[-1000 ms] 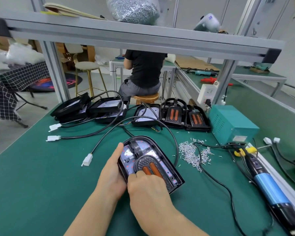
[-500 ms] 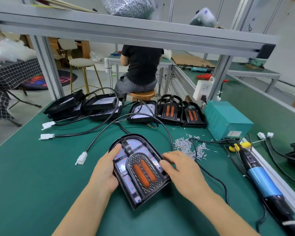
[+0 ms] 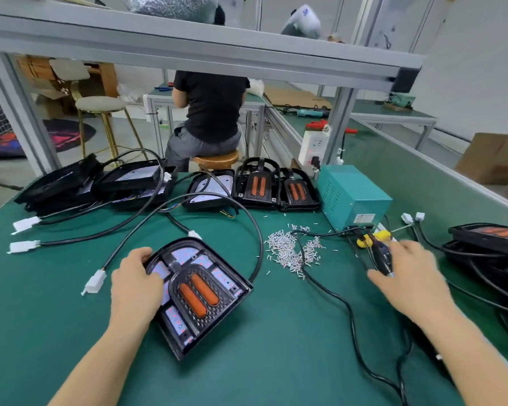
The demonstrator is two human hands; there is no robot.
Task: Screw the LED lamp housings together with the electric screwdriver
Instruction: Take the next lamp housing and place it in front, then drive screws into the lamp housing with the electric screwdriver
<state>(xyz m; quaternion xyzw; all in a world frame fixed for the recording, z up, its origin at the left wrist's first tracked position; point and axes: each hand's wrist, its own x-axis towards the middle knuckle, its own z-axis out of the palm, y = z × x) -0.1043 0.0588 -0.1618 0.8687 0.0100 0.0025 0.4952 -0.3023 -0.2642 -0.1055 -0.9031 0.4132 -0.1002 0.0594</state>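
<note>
Compared with half a second ago, my right hand has left the lamp housing and gone far to the right, over the electric screwdriver. The hand is blurred there; its fingers lie across the dark body of the tool, but I cannot tell if they already close around it. My left hand stays on the left edge of the housing, with the fingers spread flat on the surface and pressing it to the green counter. The housing has turned a little and sits now nearer to the middle of my view, with its rounded end pointing away from me and the two orange strips on top.

Its black cable makes a loop behind it and ends in a white connector, which lies just beside my left hand. The loose pile of screws is on the counter between the housing and the screwdriver, not in any box. Behind it stands the teal power box, and the cord of the screwdriver runs from there. Along the far edge of the counter I see more housings in a row, some with the open side up and wires inside. At the right edge two more are stacked.
</note>
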